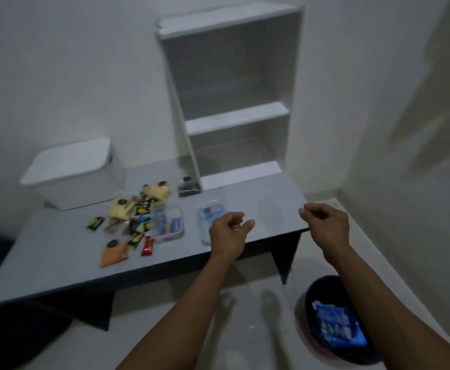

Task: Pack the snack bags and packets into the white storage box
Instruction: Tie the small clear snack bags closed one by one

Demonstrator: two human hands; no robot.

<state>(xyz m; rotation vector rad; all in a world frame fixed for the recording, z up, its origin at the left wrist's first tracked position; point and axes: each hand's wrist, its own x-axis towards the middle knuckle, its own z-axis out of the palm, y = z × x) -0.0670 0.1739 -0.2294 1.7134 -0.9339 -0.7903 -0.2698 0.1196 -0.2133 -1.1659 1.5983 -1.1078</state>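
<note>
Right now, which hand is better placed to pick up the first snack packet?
Left. The left hand hovers over the table near the clear tray and the snack packets. The right hand is off the table's right end, farther away. Both hold nothing.

walls: plain white wall (58, 62), dim light
floor: pale floor (245, 316)
furniture: grey worktop (45, 252); white open shelf unit (234, 116) on it

Both hands hang loosely curled and hold nothing: the left hand (229, 228) over the surface (58, 252), the right hand (325, 221) beyond its edge. Snack packets (133, 220) lie left of the left hand, the lidded white storage box (77, 177) farther left.
</note>
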